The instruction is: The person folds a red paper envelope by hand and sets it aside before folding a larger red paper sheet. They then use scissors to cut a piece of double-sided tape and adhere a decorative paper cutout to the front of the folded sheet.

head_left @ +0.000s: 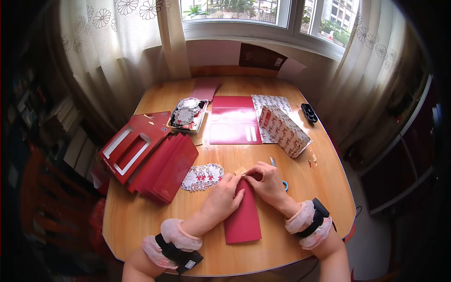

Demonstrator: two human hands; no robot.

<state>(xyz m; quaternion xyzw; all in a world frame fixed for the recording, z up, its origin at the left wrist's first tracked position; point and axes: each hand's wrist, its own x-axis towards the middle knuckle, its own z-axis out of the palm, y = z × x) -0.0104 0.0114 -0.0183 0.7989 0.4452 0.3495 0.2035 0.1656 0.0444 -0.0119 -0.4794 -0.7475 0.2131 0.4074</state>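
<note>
A folded dark red card (243, 218) lies lengthwise in front of me on the table. My left hand (228, 191) holds its upper left side, with the thumb laid on its face. At the card's top end, my right hand (267, 181) has its thumb and index finger pinched together; what is between them is too small to make out. A small tan piece (240, 171) shows just beyond the fingertips. Partly hidden behind my right hand are scissors with blue handles (285, 185). White scalloped paper cutouts with red bows (203, 177) lie left of my left hand.
Red folders and cut cardboard (162, 169) are piled at the left. Behind them stands a tray (203, 118) of paper cutouts. An opened red sheet (235, 131), a patterned folded piece (284, 131) and a black object (308, 113) lie toward the back. Paper scraps (314, 160) dot the right side.
</note>
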